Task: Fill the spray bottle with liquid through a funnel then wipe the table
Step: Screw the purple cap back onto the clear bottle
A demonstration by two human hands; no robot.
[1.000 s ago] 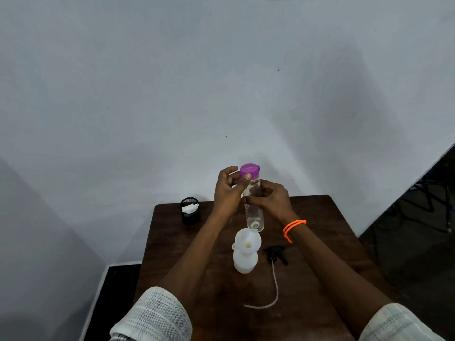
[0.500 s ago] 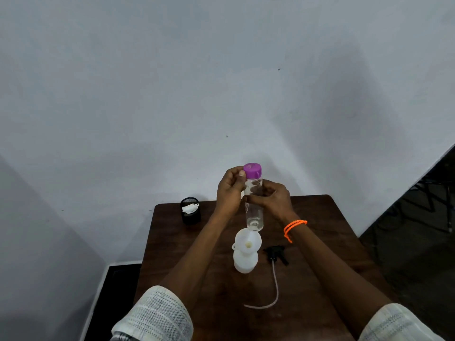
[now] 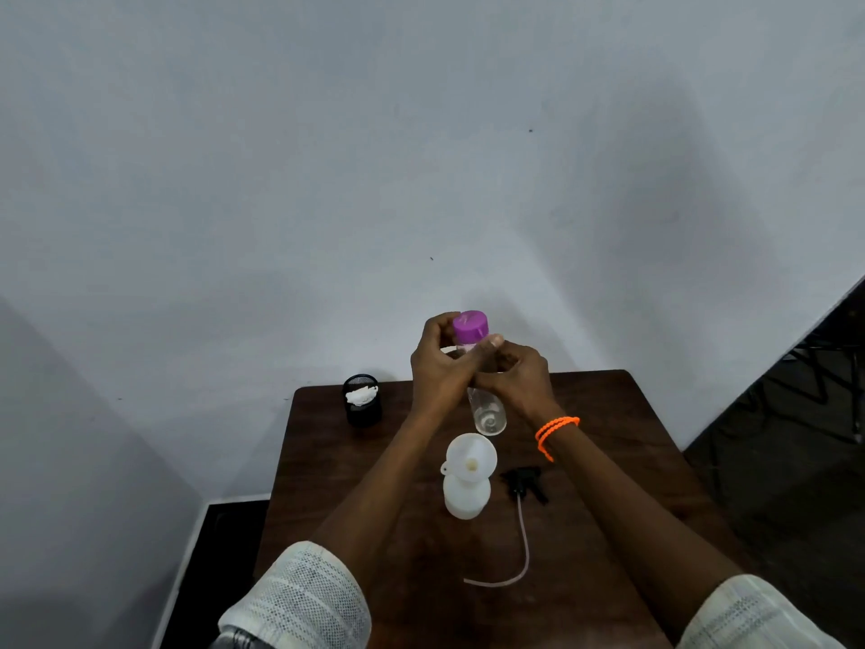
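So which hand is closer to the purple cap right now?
Left. The left hand curls its fingers beside the purple cap, seemingly touching it. The right hand sits lower, wrapped around the clear bottle below the cap.

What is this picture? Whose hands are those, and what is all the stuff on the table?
A person wears a camera on their head, so you see what they see, looking down. The left hand grips the purple cap of a clear bottle, and the right hand holds the bottle's body. On the brown table stands a white spray bottle with a white funnel in its top. Beside it lies the black sprayer top with its long tube. A black mesh cup holding something white sits at the back.
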